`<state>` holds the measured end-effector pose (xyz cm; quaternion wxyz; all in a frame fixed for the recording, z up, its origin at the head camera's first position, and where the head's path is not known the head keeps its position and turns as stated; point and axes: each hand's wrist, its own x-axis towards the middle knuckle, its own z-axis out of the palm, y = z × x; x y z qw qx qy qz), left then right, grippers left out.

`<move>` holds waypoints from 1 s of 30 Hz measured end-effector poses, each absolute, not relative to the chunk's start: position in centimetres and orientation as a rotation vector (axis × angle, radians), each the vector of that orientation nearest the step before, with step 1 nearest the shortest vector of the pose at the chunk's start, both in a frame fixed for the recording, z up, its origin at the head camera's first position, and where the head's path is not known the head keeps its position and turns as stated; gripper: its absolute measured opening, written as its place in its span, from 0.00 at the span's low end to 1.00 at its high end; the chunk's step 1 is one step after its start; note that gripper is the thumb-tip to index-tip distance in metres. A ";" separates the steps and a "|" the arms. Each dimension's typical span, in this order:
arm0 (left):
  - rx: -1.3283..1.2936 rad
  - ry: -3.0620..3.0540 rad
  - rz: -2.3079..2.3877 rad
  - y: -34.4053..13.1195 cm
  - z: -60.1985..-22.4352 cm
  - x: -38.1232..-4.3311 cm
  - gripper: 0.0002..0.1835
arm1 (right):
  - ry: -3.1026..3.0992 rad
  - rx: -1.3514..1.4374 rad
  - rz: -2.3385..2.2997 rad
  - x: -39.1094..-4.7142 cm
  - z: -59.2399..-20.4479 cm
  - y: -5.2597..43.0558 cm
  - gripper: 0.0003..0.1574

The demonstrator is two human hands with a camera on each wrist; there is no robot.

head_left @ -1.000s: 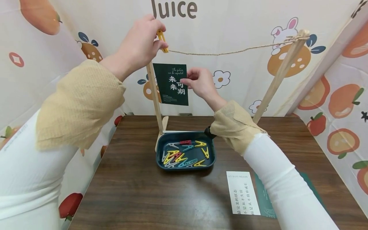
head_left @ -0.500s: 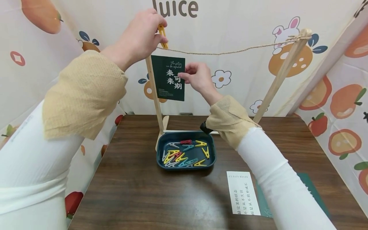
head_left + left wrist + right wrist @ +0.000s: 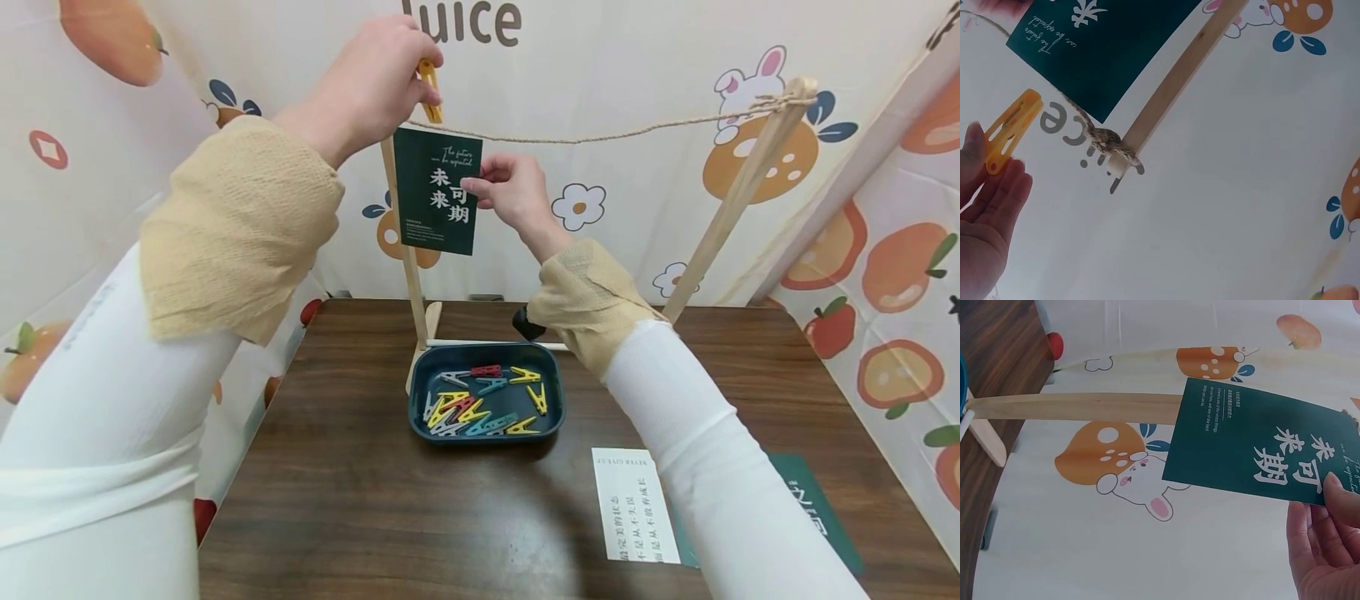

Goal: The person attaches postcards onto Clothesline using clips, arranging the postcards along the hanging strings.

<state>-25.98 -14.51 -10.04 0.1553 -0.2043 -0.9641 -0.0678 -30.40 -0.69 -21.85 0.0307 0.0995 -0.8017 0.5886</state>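
Note:
My left hand (image 3: 375, 79) pinches a yellow clothespin (image 3: 1013, 131) by its handle end, just above the twine (image 3: 525, 139) near the left post. Between thumb and fingers my right hand (image 3: 517, 192) grips the right edge of a dark green card (image 3: 431, 187) with white lettering. The card hangs upright, its top edge right at the twine, and overlaps the left wooden post (image 3: 1175, 81). In the left wrist view the clothespin's tip points toward the card's top edge, a small gap apart. The right wrist view shows the thumb on the card's printed face.
A dark blue tray (image 3: 553, 367) of several coloured clothespins (image 3: 491, 383) stands on the wooden table (image 3: 337, 467) beneath the card. A white card (image 3: 633, 504) and green cards (image 3: 813, 508) lie at the right, partly under my right arm. The right post (image 3: 738, 200) bears the twine's other end.
My right hand has raised the green card up to the twine and slightly left. My left hand has risen a little with the clothespin, shifting slightly right.

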 end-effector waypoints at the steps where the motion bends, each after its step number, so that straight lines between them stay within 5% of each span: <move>1: -0.587 -2.761 -0.188 -14.5 -10.0 -26.0 0.19 | -2.469 0.306 1.820 -30.4 -21.8 -0.7 0.10; 30: -0.575 -2.809 -0.163 -13.7 -10.1 -27.2 0.15 | -2.476 0.244 1.810 -30.7 -21.3 -1.1 0.12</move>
